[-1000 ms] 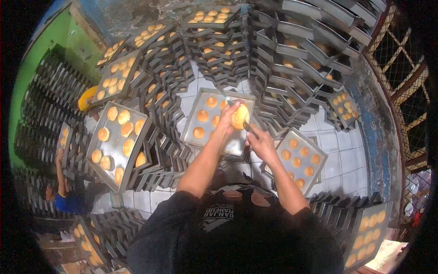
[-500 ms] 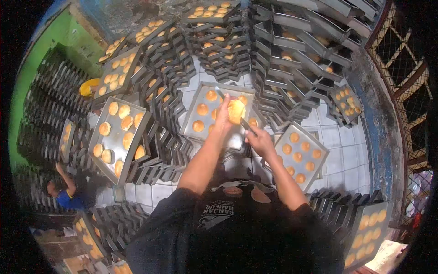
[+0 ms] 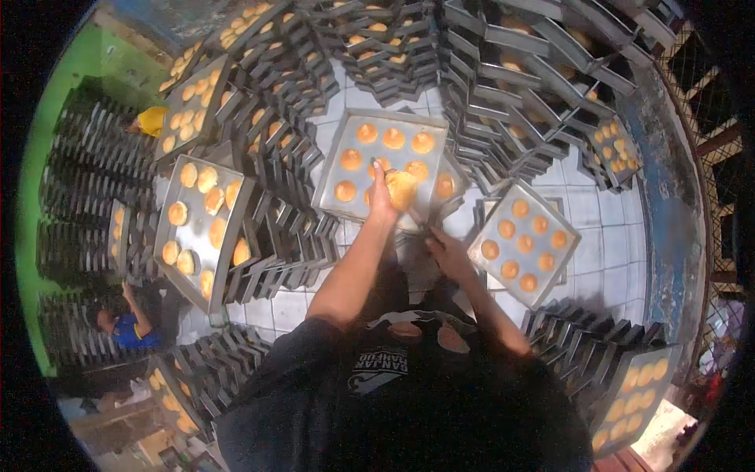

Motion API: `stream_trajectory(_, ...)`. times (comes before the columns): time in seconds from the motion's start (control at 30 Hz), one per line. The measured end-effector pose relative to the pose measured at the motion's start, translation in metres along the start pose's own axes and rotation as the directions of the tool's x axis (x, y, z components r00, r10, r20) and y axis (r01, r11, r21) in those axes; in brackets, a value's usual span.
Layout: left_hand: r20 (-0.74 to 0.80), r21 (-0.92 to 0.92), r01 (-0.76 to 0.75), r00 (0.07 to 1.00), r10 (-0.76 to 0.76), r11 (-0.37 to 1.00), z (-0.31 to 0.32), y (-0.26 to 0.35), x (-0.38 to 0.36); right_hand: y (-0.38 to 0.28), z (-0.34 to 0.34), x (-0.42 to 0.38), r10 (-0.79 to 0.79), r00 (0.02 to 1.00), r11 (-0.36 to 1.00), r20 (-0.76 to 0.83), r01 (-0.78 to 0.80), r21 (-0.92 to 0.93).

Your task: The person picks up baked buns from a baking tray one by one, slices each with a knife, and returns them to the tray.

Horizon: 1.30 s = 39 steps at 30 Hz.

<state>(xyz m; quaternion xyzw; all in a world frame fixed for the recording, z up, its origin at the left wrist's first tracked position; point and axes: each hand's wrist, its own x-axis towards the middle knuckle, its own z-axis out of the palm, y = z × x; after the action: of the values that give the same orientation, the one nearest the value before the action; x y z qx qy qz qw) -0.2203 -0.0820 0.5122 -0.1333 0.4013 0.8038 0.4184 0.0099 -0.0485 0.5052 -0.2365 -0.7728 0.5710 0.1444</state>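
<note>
Holding a golden bun point(image 3: 401, 190) in the left hand point(image 3: 381, 204), above the near side of a metal tray point(image 3: 333, 175). Gripping that bun between the thumb and fingers, with the palm turned up around it. Keeping the right hand point(image 3: 451, 253) closer to the body, its fingers closed around a thin knife point(image 3: 417, 218), blurred and pointing toward the bun. Cannot tell from the blur whether the blade touches the crust, or whether any cut runs through it.

Having, by the look of it, just this one bun in hand, lifted clear of the metal. Seeing more in the tray below, among them a full far row of three, apparently whole and unopened, so likely only partway along with this batch. Cannot count those behind the left hand.

Having to the right another tray point(image 3: 508, 249) of nine round buns, uncut as far as visible, and to the left a tilted tray point(image 3: 197, 228) of paler-sided ones. Standing among tall stacks of trays point(image 3: 503, 118) on white floor tiles point(image 3: 594, 263), well apart from a person in blue point(image 3: 135, 332).
</note>
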Motion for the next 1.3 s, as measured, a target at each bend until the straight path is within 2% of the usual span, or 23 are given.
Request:
stream_trajectory(0.03,-0.033,0.033,-0.001,0.999,0.002,0.999,-0.012,0.0,0.016,0.021,0.006,-0.013,-0.122,0.989,0.986,-0.088,0.11,-0.129)
stream_trajectory(0.17,-0.061,0.06,0.176,0.983,-0.172,0.983,-0.074,-0.022,0.079,0.078,-0.015,-0.111,0.308,0.945,0.951,0.112,-0.305,-0.047)
stream_trajectory(0.2,0.113,0.447,-0.051,0.994,0.0,0.893,-0.107,-0.035,0.097,0.075,-0.023,-0.134,0.376,0.916,0.924,0.138,-0.382,0.018)
stream_trajectory(0.27,0.44,0.875,-0.482,0.829,0.345,0.042,-0.174,-0.062,0.132,0.052,-0.031,-0.166,0.625,0.774,0.766,0.099,-0.633,0.115)
stream_trajectory(0.3,0.377,0.926,-0.356,0.868,0.322,-0.124,-0.166,-0.047,0.126,0.055,-0.032,-0.189,0.76,0.645,0.61,0.074,-0.748,0.262)
stream_trajectory(0.37,0.251,0.887,-0.098,0.922,0.295,-0.451,-0.144,-0.007,0.13,0.081,-0.03,-0.222,0.748,0.663,0.607,0.033,-0.704,0.368)
stream_trajectory(0.4,0.211,0.853,-0.034,0.935,0.286,-0.521,-0.163,-0.009,0.15,0.085,-0.028,-0.224,0.74,0.673,0.645,-0.002,-0.708,0.288)
stream_trajectory(0.43,0.171,0.808,0.026,0.946,0.276,-0.588,-0.182,-0.01,0.17,0.088,-0.027,-0.23,0.804,0.588,0.355,0.091,-0.596,0.72)
stream_trajectory(0.47,0.206,0.875,0.056,0.857,0.473,-0.482,-0.234,-0.038,0.207,0.074,-0.018,-0.219,0.905,0.426,0.303,0.022,-0.677,0.67)
stream_trajectory(0.5,0.204,0.902,0.068,0.803,0.56,-0.427,-0.25,-0.048,0.213,0.066,-0.017,-0.206,0.894,0.437,0.224,0.101,-0.629,0.745)
stream_trajectory(0.53,0.201,0.926,0.069,0.74,0.642,-0.37,-0.252,-0.049,0.212,0.068,-0.01,-0.199,0.852,0.524,0.422,0.005,-0.692,0.586)
stream_trajectory(0.6,0.194,0.907,-0.024,0.91,0.367,-0.421,-0.234,-0.032,0.208,0.071,0.001,-0.18,0.779,0.623,0.594,-0.065,-0.702,0.392)
stream_trajectory(0.67,0.189,0.808,-0.053,0.967,0.173,-0.587,-0.203,-0.011,0.197,0.046,0.007,-0.129,0.87,0.492,0.339,0.031,-0.643,0.687)
stream_trajectory(0.73,0.155,0.645,-0.185,0.982,-0.11,-0.741,-0.189,-0.004,0.189,0.046,0.01,-0.104,0.82,0.572,0.443,0.01,-0.646,0.621)
stream_trajectory(0.9,0.198,0.92,-0.166,0.979,0.053,-0.356,-0.24,-0.058,0.208,0.005,0.005,-0.015,0.719,0.695,0.631,-0.005,-0.65,0.424)
stream_trajectory(0.97,0.177,0.965,-0.2,0.974,0.14,0.168,-0.275,-0.079,0.237,-0.003,0.005,0.01,0.647,0.762,0.701,-0.03,-0.578,0.418)
stream_trajectory(1.0,0.189,0.692,-0.204,0.977,0.098,0.693,-0.278,-0.069,0.241,-0.027,0.002,0.028,0.61,0.792,0.705,-0.004,-0.54,0.46)
stream_trajectory(1.03,0.247,0.187,-0.114,0.967,0.066,0.976,-0.258,-0.044,0.233,-0.043,0.0,0.041,0.568,0.822,0.705,0.021,-0.5,0.503)
stream_trajectory(1.1,0.352,0.473,-0.452,0.884,0.309,0.756,-0.182,-0.002,0.208,-0.055,0.001,0.056,0.484,0.875,0.789,0.005,-0.438,0.431)
stream_trajectory(1.13,0.298,0.262,-0.521,0.844,0.446,0.812,-0.175,0.002,0.218,-0.065,0.003,0.062,0.413,0.91,0.834,-0.006,-0.376,0.404)
stream_trajectory(1.2,0.485,-0.306,-0.158,0.823,0.297,0.939,-0.078,0.083,0.115,-0.102,0.003,0.069,0.334,0.942,0.888,-0.001,-0.315,0.336)
stream_trajectory(1.23,0.495,-0.302,-0.188,0.807,0.322,0.935,-0.048,0.1,0.091,-0.106,0.004,0.067,0.301,0.954,0.895,0.007,-0.284,0.344)
stream_trajectory(1.3,0.115,-0.516,-0.069,0.982,0.148,0.854,-0.003,0.12,0.067,-0.111,0.006,0.064,0.071,0.994,0.995,-0.087,-0.064,0.072)
